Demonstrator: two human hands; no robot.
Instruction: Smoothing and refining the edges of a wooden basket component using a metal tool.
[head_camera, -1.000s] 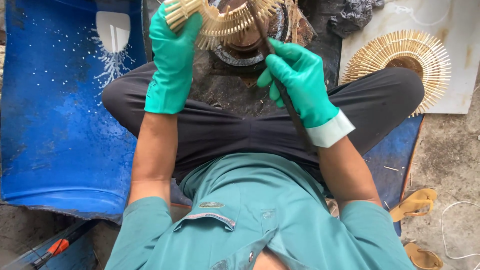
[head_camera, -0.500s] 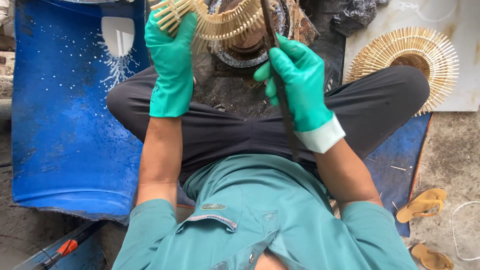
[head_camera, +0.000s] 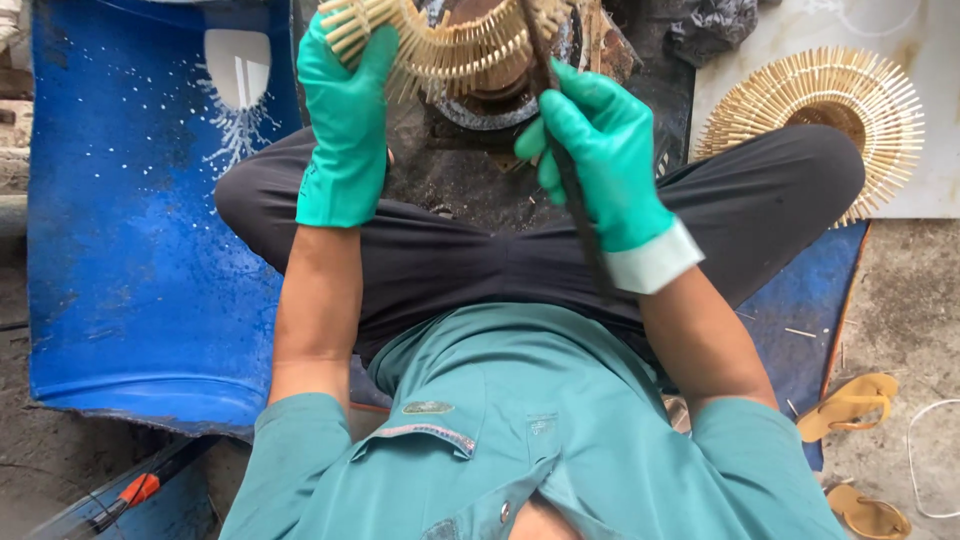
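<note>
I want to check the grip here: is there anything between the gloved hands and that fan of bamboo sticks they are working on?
Nothing visible does. The left hand already clasps one end of the bamboo stick ring, and the right hand holds a dark rod whose upper end lies across the ring.

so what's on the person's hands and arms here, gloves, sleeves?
Both the left hand and the right hand wear teal-green rubber gloves that reach just past the wrist. The right glove ends in a pale, whitish cuff band; no such band shows on the left. Forearms are bare. Short teal sleeves of a shirt cover the upper arms. No watch or jewellery is visible.
</note>
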